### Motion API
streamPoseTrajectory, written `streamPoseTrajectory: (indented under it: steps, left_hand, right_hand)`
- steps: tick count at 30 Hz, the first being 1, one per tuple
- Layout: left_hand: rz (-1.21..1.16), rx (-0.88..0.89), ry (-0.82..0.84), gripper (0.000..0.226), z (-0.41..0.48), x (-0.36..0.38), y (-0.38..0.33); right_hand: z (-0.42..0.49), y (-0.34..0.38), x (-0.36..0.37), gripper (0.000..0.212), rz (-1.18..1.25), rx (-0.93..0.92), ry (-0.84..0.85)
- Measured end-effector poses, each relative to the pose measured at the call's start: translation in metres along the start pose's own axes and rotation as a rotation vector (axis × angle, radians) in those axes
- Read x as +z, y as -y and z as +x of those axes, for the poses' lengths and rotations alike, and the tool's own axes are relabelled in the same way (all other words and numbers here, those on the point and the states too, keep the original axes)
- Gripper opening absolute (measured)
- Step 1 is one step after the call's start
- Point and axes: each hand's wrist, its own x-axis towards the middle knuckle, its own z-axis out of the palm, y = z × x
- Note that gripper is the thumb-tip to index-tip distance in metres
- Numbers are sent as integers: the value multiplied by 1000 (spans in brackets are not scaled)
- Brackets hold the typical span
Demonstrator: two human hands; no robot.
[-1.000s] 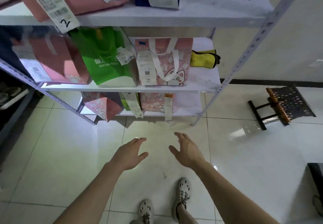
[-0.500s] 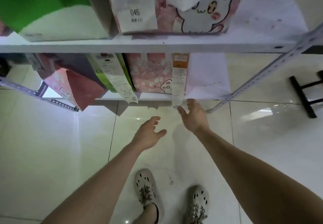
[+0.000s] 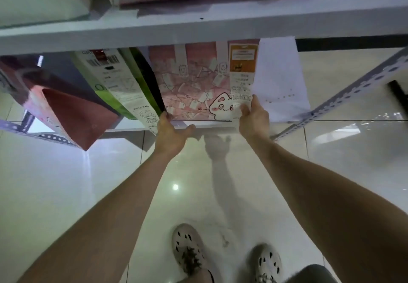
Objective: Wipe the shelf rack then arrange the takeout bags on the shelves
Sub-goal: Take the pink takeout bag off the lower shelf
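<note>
A pink takeout bag with a white cat drawing (image 3: 192,86) stands on the bottom shelf (image 3: 212,126) of the white metal rack. My left hand (image 3: 171,136) grips its lower left corner, fingers behind the edge. My right hand (image 3: 254,120) holds its lower right corner, pinching the long receipt (image 3: 241,77) that hangs down the bag's front. Left of it lean a green bag with a white receipt (image 3: 123,84) and a pink-and-red bag (image 3: 66,110) that tilts over the shelf edge. The bags on the shelf above are cut off by the frame.
The middle shelf board (image 3: 198,28) runs across just above my hands. A perforated grey upright (image 3: 353,88) slants at the right, another rail (image 3: 44,137) at the left. White bare shelf surface (image 3: 280,79) lies right of the pink bag. Glossy white floor tiles and my two shoes are below.
I have bent lower and closer to the rack. Both hands, free and apart before, have reached forward to the bottom shelf and taken hold of the pink cat bag's lower corners.
</note>
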Motion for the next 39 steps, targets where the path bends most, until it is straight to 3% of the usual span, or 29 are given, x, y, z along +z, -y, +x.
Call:
streamPoseTrajectory:
  steps: [5,10,15,19,22,26,30,32,36,39]
  left_hand:
    - [-2,-14,5,125,-35,0,-22]
    - [-58,-13,78,99,-94,-8,-43]
    - [40,-89,110,69,-180,-33,-56]
    - [104,-107,127,67,-244,-65,-68]
    - [155,-84,110,68,-288,-94,-83]
    - [164,5,71,69,-350,-135,-111]
    - [172,131,34,69,-409,-173,-148]
    - [204,204,11,70,-435,-187,-169]
    - [204,371,59,68,-479,-187,-218]
    - [206,503,149,69,-509,-162,-263]
  right_hand:
    - [-38,-18,-36,28,42,7,42]
    - [-91,-26,-85,36,27,37,118]
    - [-162,-13,-135,38,12,228,239]
    - [-218,13,-169,37,13,281,277]
    - [-261,37,-192,57,5,232,285]
    - [-320,77,-231,76,49,168,259]
    - [-384,111,-274,52,91,153,193]
    - [-420,128,-299,52,140,126,145]
    - [-480,144,-358,93,206,48,5]
    - [-508,138,-412,107,211,67,-178]
